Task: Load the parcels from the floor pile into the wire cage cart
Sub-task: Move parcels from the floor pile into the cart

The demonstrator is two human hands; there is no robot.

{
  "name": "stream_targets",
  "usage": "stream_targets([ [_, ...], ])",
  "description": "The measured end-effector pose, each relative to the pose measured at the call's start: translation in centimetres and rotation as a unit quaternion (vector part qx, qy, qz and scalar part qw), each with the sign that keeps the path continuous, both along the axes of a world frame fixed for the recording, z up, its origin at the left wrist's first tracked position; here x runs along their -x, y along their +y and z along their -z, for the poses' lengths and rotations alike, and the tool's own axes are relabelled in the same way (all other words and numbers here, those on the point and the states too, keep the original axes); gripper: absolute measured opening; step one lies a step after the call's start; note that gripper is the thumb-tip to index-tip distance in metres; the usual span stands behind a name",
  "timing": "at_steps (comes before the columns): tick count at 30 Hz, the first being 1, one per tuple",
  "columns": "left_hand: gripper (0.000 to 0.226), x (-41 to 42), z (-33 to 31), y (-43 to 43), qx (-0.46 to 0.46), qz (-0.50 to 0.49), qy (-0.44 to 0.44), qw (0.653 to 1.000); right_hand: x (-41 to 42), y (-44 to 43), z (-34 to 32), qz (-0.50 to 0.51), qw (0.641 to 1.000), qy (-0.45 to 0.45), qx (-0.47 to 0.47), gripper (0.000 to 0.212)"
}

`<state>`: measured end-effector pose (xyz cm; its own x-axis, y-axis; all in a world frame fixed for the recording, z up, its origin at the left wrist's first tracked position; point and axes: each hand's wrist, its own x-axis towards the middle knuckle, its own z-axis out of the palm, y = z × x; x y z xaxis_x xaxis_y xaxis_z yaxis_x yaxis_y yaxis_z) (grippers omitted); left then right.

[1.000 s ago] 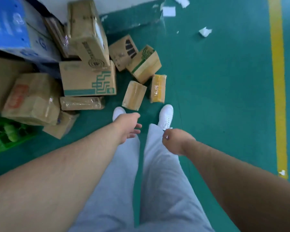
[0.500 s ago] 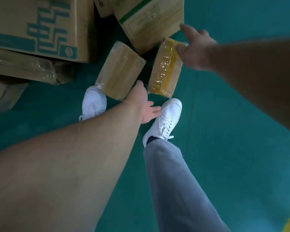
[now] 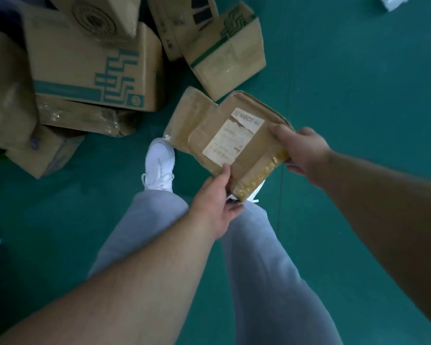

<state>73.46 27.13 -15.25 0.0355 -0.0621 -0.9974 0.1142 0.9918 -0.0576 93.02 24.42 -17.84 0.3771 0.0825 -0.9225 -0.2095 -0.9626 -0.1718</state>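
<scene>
Nearest, the left hand [image 3: 215, 202] pinches the near edge of a flat brown parcel [image 3: 237, 143] with thumb on top; the right hand [image 3: 300, 151] clamps its right edge. The parcel's torn white label [image 3: 232, 138] is too blurred to read. Beyond the parcel, the floor pile [image 3: 90, 70] has teal-printed boxes; open green floor [image 3: 358, 95] lies to its right.

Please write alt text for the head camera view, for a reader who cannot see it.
Both hands, left hand and right hand, hold a flat labelled cardboard parcel with yellow tape above a green floor. Other cardboard boxes lie piled at upper left, beyond the person's white shoe.
</scene>
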Motion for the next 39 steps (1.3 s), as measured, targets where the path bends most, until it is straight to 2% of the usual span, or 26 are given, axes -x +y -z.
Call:
stream_targets([
  [2,0.037,1.3,-4.8,1.1,-0.046,-0.001,0.001,0.999,0.3,-0.5,-5.1,0.042,0.997,0.052,-0.036,0.053],
  [4,0.034,2.1,-9.2,2.7,-0.083,-0.023,-0.011,0.996,0.4,-0.9,-9.9,0.073,0.988,0.118,-0.069,0.056],
  [6,0.041,3.0,-15.3,4.8,-0.115,-0.039,-0.03,0.992,0.7,-1.0,-15.5,0.095,0.976,0.171,-0.1,0.061],
  [8,0.053,4.1,-21.5,6.6,-0.158,-0.026,-0.044,0.986,0.9,-0.1,-21.8,0.086,0.968,0.197,-0.13,0.051],
  [11,0.058,6.3,-31.3,8.8,-0.228,-0.032,-0.063,0.971,1.8,3.0,-31.2,0.032,0.961,0.214,-0.172,0.067],
  [15,0.051,9.8,-42.1,9.0,-0.292,-0.09,-0.057,0.95,5.2,7.4,-42.2,-0.069,0.95,0.2,-0.23,0.063],
  [18,0.039,15.2,-48.2,7.6,-0.345,-0.156,-0.045,0.924,10.0,9.6,-48.3,-0.146,0.923,0.208,-0.29,0.064],
  [23,0.064,26.7,-54.3,3.2,-0.412,-0.242,-0.022,0.878,21.6,8.9,-55.0,-0.252,0.884,0.217,-0.329,0.062],
  [30,0.042,46.2,-57.2,-9.7,-0.497,-0.377,0.003,0.782,44.9,0.6,-59.7,-0.308,0.84,0.232,-0.382,0.049],
  [31,0.046,50.0,-57.5,-13.3,-0.508,-0.41,0.024,0.757,50.0,-1.9,-60.0,-0.322,0.833,0.239,-0.381,0.051],
  [33,0.059,53.2,-58.1,-16.9,-0.496,-0.423,0.06,0.756,55.0,-4.6,-60.0,-0.337,0.83,0.229,-0.381,0.046],
  [34,0.063,55.9,-58.3,-19.8,-0.484,-0.441,0.091,0.751,58.6,-6.5,-60.3,-0.366,0.817,0.239,-0.376,0.041],
  [39,0.057,66.8,-60.1,-31.8,-0.486,-0.515,0.174,0.684,72.8,-15.0,-61.9,-0.478,0.755,0.282,-0.35,0.035],
])
